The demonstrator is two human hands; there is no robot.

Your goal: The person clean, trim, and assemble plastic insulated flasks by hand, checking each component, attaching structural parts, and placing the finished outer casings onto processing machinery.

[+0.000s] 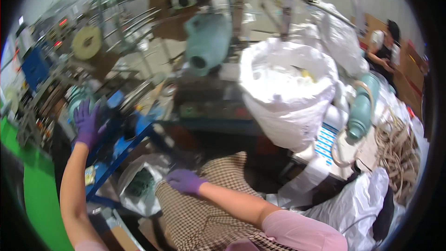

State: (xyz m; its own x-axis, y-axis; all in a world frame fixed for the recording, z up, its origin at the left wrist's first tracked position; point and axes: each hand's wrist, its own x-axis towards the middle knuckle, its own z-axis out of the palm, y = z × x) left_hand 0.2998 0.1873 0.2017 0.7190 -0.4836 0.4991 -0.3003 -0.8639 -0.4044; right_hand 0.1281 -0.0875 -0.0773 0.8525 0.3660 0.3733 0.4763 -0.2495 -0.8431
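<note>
My left hand [86,124], in a purple glove, reaches forward at the left with its fingers stretched and spread. It is open, in front of a pale green ribbed plastic piece [78,96] at the machine; whether it touches that piece I cannot tell. My right hand [186,181], also purple-gloved, hovers low over my checked apron [204,216]. Its fingers point left and are blurred and partly hidden. Just left of it, a white bag [155,167] holds dark green bits [141,183].
A blue metal frame [109,169] runs beside the bag. Ahead hangs or stands a large pale green jug [208,42]. At right are a big white sack [288,97], a green cylinder [364,107] and a heap of beige straps [397,155]. Another person [384,53] is far right.
</note>
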